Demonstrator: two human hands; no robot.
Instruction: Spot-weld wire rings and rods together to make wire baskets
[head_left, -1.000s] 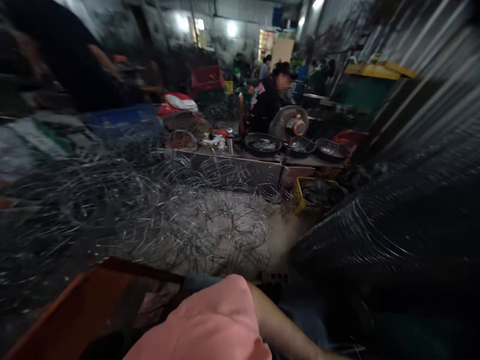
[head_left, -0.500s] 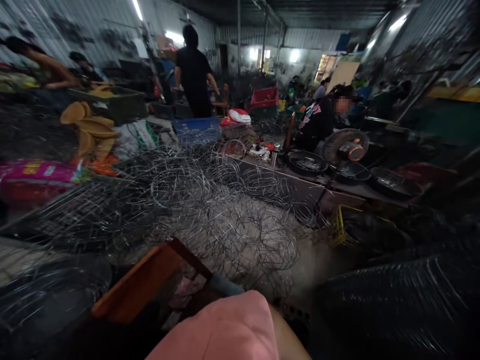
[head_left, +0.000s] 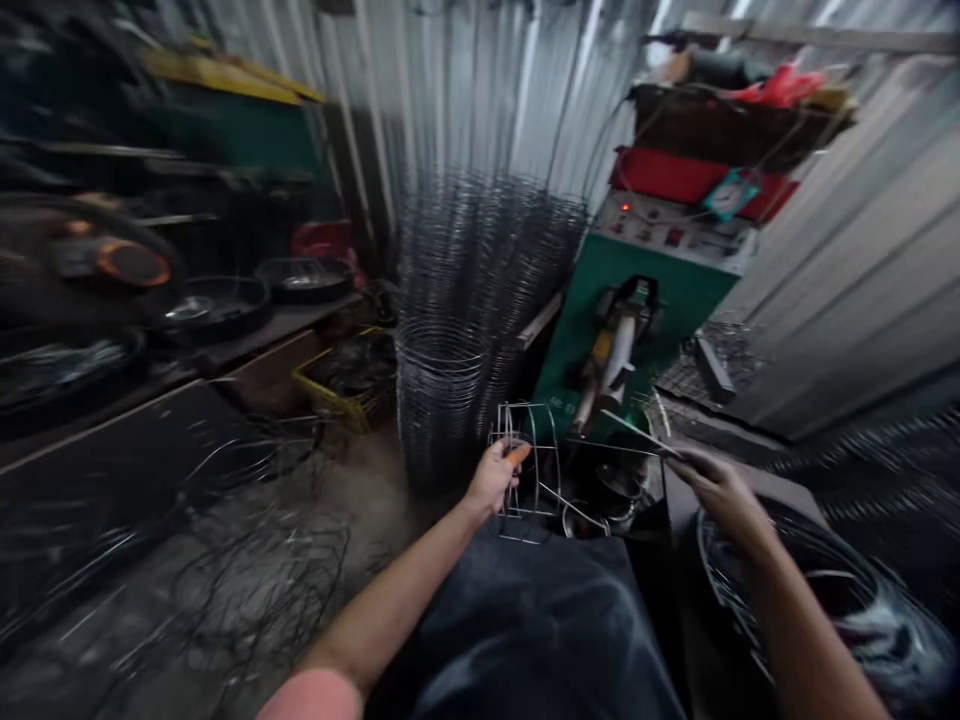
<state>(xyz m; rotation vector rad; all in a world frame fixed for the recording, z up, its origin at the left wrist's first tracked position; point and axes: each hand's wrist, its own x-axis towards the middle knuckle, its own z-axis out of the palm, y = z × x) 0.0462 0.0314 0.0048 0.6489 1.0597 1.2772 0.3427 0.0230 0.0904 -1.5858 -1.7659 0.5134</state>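
Note:
My left hand [head_left: 493, 478] is closed on a small wire frame [head_left: 553, 450] of bent, silvery wires, held just above my dark-covered lap [head_left: 540, 630]. Something orange [head_left: 519, 454] shows at its thumb or fingers. To the right, my right hand [head_left: 716, 490] grips a thin metal wire [head_left: 634, 430] that points left toward the machine; a second thin line runs beside it, too blurred to tell apart. In front of both hands stands a green machine [head_left: 562, 330] with a metal arm [head_left: 619, 350] reaching out from its front.
Tall stacks of wire rings [head_left: 442, 390] stand by the corrugated wall. A yellow crate [head_left: 341, 395] sits left of them. Loose wire [head_left: 255, 580] litters the floor. At right lies a round black bundle [head_left: 832, 590]; a fan [head_left: 127, 262] and black pans [head_left: 307, 275] are at left.
My view has swung right, from the workshop with other people to the green machine. Both my hands, with wire pieces in them, have come into sight.

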